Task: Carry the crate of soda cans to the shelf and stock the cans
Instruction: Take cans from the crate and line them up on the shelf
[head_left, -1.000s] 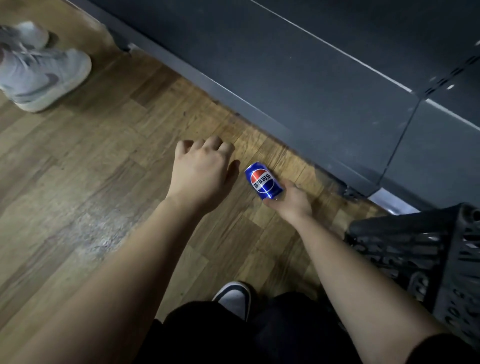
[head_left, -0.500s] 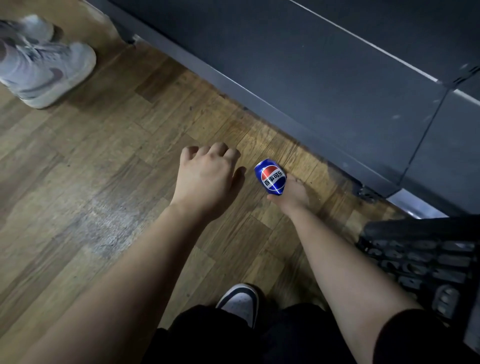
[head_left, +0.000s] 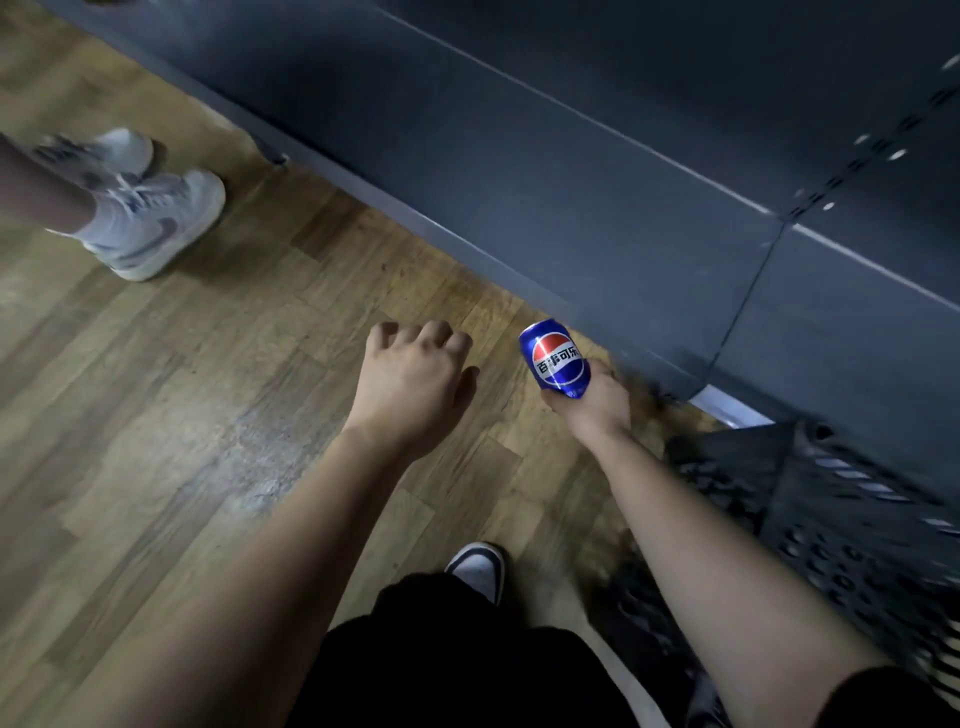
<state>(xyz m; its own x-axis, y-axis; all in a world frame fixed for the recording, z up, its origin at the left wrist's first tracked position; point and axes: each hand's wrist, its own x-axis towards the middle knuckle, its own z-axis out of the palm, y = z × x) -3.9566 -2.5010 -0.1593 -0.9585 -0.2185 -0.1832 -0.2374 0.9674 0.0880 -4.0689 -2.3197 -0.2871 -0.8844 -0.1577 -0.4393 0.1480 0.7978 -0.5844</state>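
Note:
My right hand (head_left: 595, 402) grips a blue soda can (head_left: 557, 360) with a red, white and blue logo, held over the wooden floor close to the dark grey shelf (head_left: 597, 171). The can tilts with its top up and to the left. My left hand (head_left: 413, 382) hangs beside it to the left, fingers loosely curled, holding nothing. The dark perforated crate (head_left: 841, 514) stands at the right, blurred, behind my right forearm; its contents are hidden.
Another person's legs and pale sneakers (head_left: 150, 223) stand on the wooden floor (head_left: 182, 415) at the upper left. My own shoe (head_left: 480, 569) and dark shorts show at the bottom. The shelf's base runs diagonally across the frame.
My right hand has turned the soda can more upright and lifted it slightly towards the shelf. The view has shifted, so the sneakers and crate appear lower. My left hand has barely moved.

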